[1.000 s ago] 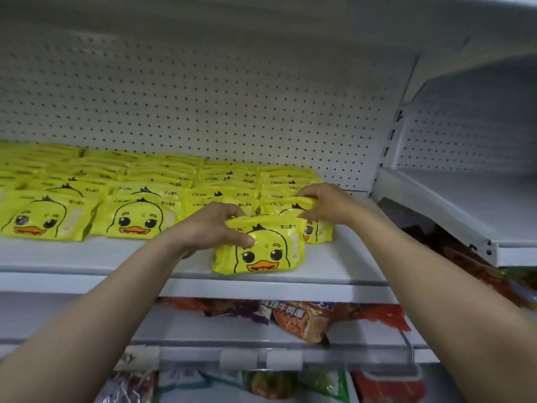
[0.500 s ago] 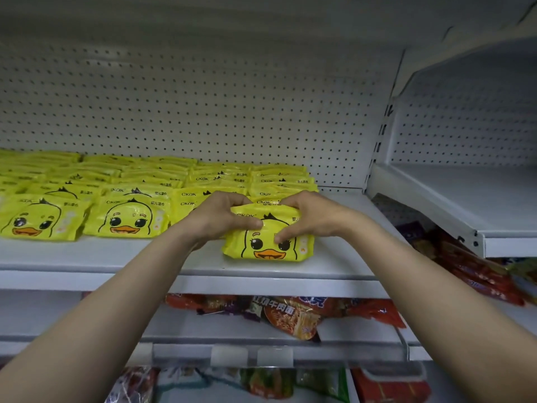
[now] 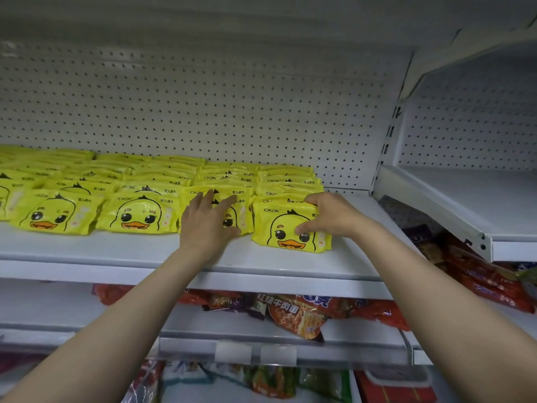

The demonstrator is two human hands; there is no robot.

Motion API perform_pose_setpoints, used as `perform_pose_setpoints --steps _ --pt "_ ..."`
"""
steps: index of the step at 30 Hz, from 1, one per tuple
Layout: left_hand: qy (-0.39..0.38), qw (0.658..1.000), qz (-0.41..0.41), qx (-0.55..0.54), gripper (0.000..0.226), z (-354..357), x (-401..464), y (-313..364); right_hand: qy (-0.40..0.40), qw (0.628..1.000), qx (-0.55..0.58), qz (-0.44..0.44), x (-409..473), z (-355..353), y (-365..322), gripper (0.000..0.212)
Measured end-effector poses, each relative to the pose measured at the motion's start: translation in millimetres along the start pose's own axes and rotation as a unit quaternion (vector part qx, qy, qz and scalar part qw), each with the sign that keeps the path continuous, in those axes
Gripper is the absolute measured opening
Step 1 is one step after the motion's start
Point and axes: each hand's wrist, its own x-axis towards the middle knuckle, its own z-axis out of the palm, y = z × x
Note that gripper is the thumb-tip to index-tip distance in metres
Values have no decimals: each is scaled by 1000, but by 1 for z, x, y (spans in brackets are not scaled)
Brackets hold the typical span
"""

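The left hand point(image 3: 207, 225) lies flat over the covered duck pack point(image 3: 242, 218), so most of its printed face is concealed. The right hand point(image 3: 331, 219) masks the upper right corner of the end duck pack point(image 3: 286, 231), and the lettering there is cut short. The leftmost pack point(image 3: 3, 199) is cut off by the picture's edge. The noodle packets point(image 3: 299, 315) are partly hidden behind the shelf lip point(image 3: 116, 271). The bottom-tier packets point(image 3: 261, 382) are blurred and their labels unreadable. The price tags point(image 3: 232, 351) show nothing legible.
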Motion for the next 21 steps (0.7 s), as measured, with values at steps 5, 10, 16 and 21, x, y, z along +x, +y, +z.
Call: perform_pose_setpoints --steps 5,10,16,21 --pt "-1 999 11 -35 76 7 2 -6 36 997 -66 -2 2 1 -2 71" --pt "7 999 21 -34 75 9 3 -9 58 984 -157 -59 -4 1 -15 92" --pt "4 1000 16 -20 76 8 2 -7 21 969 -238 -68 -5 3 -28 76" --pt "-20 999 11 -24 80 -8 3 -8 7 967 -249 -48 -4 0 -44 74"
